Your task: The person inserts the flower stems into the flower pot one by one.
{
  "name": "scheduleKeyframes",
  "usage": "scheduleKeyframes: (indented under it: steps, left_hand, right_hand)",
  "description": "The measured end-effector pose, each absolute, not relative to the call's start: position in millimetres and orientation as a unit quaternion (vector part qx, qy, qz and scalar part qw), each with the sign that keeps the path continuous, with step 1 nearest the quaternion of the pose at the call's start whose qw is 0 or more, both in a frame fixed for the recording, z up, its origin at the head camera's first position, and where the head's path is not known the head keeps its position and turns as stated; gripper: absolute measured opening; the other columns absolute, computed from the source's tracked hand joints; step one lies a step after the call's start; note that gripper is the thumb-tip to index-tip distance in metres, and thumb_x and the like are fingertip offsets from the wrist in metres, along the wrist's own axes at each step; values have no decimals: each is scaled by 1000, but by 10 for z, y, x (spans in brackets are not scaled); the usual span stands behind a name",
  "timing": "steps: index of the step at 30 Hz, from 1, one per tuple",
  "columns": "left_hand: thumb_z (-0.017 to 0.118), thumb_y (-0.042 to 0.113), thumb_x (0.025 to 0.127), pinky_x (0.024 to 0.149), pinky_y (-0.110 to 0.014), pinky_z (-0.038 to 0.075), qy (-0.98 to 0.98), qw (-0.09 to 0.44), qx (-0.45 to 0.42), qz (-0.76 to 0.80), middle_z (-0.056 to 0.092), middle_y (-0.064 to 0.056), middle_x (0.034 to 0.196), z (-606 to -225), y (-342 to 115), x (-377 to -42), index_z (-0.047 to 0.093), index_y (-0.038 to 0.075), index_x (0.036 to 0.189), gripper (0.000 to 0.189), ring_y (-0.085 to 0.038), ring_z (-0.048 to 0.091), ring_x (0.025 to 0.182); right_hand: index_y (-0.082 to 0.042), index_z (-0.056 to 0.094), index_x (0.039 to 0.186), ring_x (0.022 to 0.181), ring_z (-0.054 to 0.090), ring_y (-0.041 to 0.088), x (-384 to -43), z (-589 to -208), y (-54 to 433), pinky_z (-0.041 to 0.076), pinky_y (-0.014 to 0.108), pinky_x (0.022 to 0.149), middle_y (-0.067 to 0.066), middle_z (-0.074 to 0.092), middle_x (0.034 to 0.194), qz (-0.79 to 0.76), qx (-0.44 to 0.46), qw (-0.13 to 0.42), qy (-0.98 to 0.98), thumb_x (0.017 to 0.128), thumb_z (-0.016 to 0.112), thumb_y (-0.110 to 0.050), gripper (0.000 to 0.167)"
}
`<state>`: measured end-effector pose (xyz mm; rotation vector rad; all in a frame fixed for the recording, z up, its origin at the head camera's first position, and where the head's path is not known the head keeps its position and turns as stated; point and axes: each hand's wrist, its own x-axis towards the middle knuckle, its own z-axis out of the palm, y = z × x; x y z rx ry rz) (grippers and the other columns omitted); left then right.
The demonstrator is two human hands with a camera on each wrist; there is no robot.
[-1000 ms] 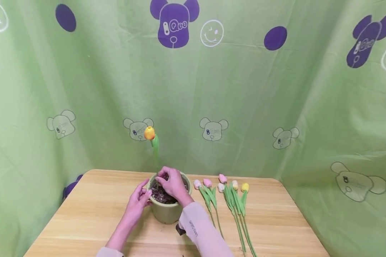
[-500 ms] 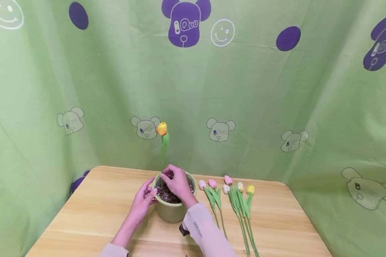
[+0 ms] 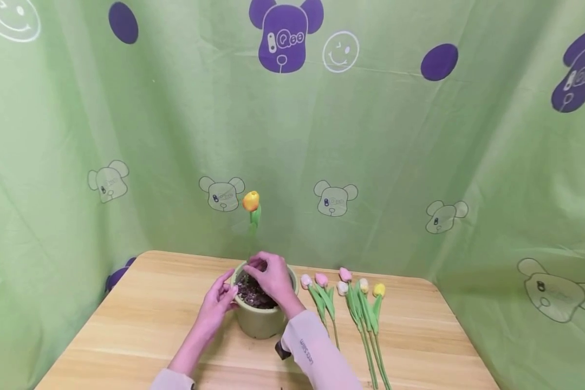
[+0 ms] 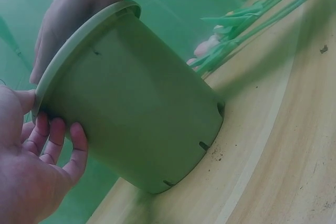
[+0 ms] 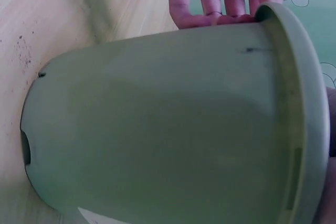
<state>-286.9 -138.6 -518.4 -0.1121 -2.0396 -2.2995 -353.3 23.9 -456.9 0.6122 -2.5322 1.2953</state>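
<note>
A green flower pot [image 3: 258, 324] of dark soil [image 3: 253, 295] stands on the table. My left hand [image 3: 216, 303] holds its left side, the thumb at the rim and the fingers bent against the outer wall, as the left wrist view shows. Inside the pot's mouth, my right hand [image 3: 273, 279] pinches the stem of an orange-yellow tulip [image 3: 251, 201], whose bloom rises above the fingers. The stem's lower end is hidden behind the hand. In the right wrist view the pot wall [image 5: 157, 119] fills most of the picture, and only a little of the right hand shows.
Right of the pot lie two pink-headed tulips [image 3: 321, 280], then another group of tulips with pink, white, cream and yellow heads [image 3: 379, 290]. Soil crumbs [image 4: 215, 158] dot the wooden table [image 3: 141, 314]. A green printed curtain [image 3: 380, 135] surrounds the table's back and sides.
The head view has swung, shifting the scene rightward. Relative to the pot, the orange-yellow tulip has moved right with my right hand. My left hand keeps its place on the pot.
</note>
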Motion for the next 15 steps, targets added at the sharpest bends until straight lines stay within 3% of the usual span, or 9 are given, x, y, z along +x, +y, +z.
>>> scheduleKeyframes:
  steps: [15]
  left_hand:
    - [52, 6, 106, 88, -28, 63, -670, 38, -36, -740, 58, -14, 112, -5177, -1375, -2858, 34, 7, 160, 57, -15, 63, 96]
  right_hand:
    - [-7, 77, 107, 74, 67, 9, -3469, -4534, 353, 60, 19, 68, 4, 76, 88, 446, 195, 108, -867, 88, 83, -21, 24]
